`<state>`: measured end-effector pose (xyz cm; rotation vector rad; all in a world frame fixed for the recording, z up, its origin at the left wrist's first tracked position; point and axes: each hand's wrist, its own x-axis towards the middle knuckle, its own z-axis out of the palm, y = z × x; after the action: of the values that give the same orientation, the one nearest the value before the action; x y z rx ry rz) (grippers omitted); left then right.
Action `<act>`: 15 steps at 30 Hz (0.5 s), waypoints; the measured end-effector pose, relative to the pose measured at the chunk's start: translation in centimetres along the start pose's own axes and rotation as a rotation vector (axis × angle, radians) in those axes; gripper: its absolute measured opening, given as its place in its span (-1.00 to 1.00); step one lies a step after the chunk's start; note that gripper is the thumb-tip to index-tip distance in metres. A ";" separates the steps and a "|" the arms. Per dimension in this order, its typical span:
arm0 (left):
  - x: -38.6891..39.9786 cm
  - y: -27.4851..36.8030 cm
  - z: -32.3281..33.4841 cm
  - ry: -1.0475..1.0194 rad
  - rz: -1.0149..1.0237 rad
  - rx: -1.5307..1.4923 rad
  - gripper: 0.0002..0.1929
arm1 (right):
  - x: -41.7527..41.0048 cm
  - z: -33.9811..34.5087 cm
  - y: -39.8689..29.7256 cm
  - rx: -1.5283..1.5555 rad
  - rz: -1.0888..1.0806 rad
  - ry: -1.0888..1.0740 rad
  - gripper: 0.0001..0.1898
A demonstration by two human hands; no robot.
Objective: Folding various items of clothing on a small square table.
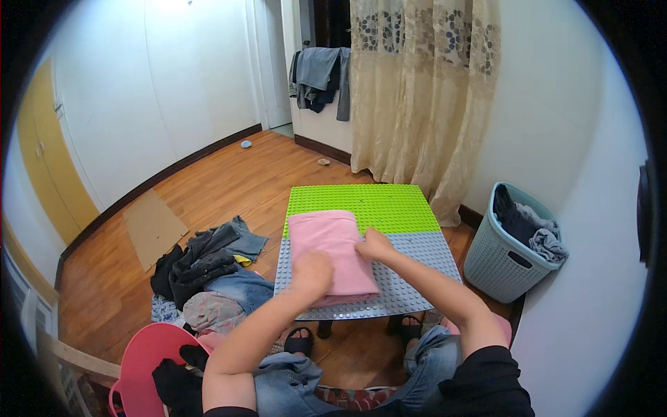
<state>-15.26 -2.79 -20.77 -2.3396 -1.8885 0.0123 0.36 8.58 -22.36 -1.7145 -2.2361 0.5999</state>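
A folded pink cloth (333,234) lies on a small table topped with studded building-brick baseplates, one lime green (385,208) and one grey (417,281). My left hand (314,271) is over the lower left part of the cloth, its fingers curled and slightly blurred. Whether it grips any fabric I cannot tell. At the cloth's right edge, my right hand (376,245) has its thumb and fingers pinched on the fabric. The near end of the bundle shows stacked layers.
Left of the table, a heap of clothes (208,266) covers the floor beside a flat cardboard sheet (155,229). A pink tub (151,344) with dark clothes stands near my left arm. A light blue laundry basket (513,266) holds clothes at right. Behind hangs a beige curtain (417,104).
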 end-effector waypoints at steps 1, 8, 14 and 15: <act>-0.4 -0.4 -0.8 -0.002 0.004 0.000 -0.68 | -0.4 0.2 0.7 0.002 0.004 0.000 -0.58; -2.4 -2.4 0.8 -0.207 -0.482 -0.605 -0.31 | -1.8 2.5 3.3 0.326 0.066 -0.061 -0.30; -2.2 -2.9 3.0 0.067 -0.506 -1.219 -0.26 | -3.3 3.8 1.8 0.316 0.133 0.069 -0.36; -2.3 -2.2 1.3 0.050 -0.546 -1.407 -0.31 | -3.9 4.0 1.6 0.217 0.139 0.125 -0.40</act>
<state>-17.97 -4.45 -22.00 -2.0255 -2.9057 -1.9293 1.01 4.54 -26.45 -1.7535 -1.9037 0.7161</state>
